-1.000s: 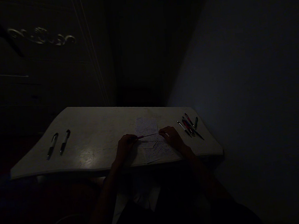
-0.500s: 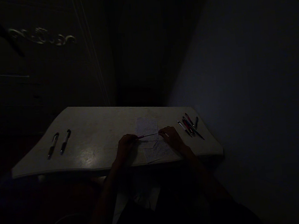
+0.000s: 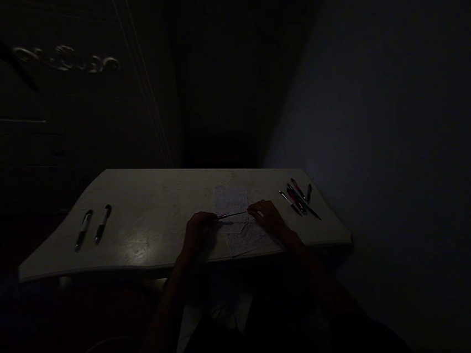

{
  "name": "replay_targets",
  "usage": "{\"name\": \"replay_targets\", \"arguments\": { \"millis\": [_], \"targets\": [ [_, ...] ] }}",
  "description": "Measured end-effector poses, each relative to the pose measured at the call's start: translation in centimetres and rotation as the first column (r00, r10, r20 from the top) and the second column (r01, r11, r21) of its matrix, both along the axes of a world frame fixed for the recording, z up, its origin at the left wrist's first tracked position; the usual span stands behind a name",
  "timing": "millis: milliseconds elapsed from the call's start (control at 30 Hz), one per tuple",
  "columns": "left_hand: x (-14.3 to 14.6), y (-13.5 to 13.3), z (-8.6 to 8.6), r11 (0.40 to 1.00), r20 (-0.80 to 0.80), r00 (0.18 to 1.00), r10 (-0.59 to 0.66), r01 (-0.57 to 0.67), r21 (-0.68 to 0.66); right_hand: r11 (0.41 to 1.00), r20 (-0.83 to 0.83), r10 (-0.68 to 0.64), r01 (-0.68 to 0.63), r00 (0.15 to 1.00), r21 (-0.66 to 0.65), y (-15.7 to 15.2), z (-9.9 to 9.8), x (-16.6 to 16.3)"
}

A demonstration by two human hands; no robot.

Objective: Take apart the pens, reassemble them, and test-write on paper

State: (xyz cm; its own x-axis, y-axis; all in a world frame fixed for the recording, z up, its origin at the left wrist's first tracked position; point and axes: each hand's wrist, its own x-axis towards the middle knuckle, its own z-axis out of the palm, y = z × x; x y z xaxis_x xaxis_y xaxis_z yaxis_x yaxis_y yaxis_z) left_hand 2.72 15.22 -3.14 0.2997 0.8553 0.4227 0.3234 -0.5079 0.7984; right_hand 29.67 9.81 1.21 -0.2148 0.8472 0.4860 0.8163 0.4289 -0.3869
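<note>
In the dim head view, a slender rod that looks like a pen refill (image 3: 233, 215) spans the gap between my hands, thicker and shinier at its left part and thin and dark toward the right. My left hand (image 3: 199, 224) is closed on the thick end. Fingertips of my right hand (image 3: 266, 215) pinch at the thin end. Under the rod lies a printed or patterned paper sheet (image 3: 229, 198). A second sheet (image 3: 245, 241) of the same look lies nearer the front edge, partly beneath the first. Fine detail between the fingers is too dark to make out.
The pale table (image 3: 150, 207) has curved edges. Two dark-and-white pens (image 3: 83, 230) lie apart at its left. Several pens (image 3: 298, 199), some red, are bunched at the right. A wall (image 3: 372, 130) rises along the right side, and a dark ornamented panel (image 3: 65, 57) stands at the left back.
My right hand has shifted slightly to the left along with the rod's thin end. My left hand keeps its place, and the pens and sheets lie as before.
</note>
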Motion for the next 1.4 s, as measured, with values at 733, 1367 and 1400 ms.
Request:
{"name": "replay_targets", "arguments": {
  "millis": [733, 1367, 1400],
  "targets": [
    [0.2, -0.3, 0.3, 1.000, 0.001, 1.000, -0.022, 0.022, 0.002, 0.996, -0.214, 0.063, -0.074, 0.975, -0.045, 1.2, -1.4, -1.4],
    [0.2, -0.2, 0.3, 0.998, 0.002, 1.000, 0.022, -0.022, -0.059, 0.970, -0.144, -0.232, 0.240, 0.962, 0.040, 0.5, -2.1, 5.5],
    [0.2, -0.2, 0.3, 0.998, -0.008, 1.000, 0.023, -0.023, -0.055, 0.964, -0.085, -0.257, 0.262, 0.963, 0.048, 0.4, -2.1, 6.1]
  ]
}}
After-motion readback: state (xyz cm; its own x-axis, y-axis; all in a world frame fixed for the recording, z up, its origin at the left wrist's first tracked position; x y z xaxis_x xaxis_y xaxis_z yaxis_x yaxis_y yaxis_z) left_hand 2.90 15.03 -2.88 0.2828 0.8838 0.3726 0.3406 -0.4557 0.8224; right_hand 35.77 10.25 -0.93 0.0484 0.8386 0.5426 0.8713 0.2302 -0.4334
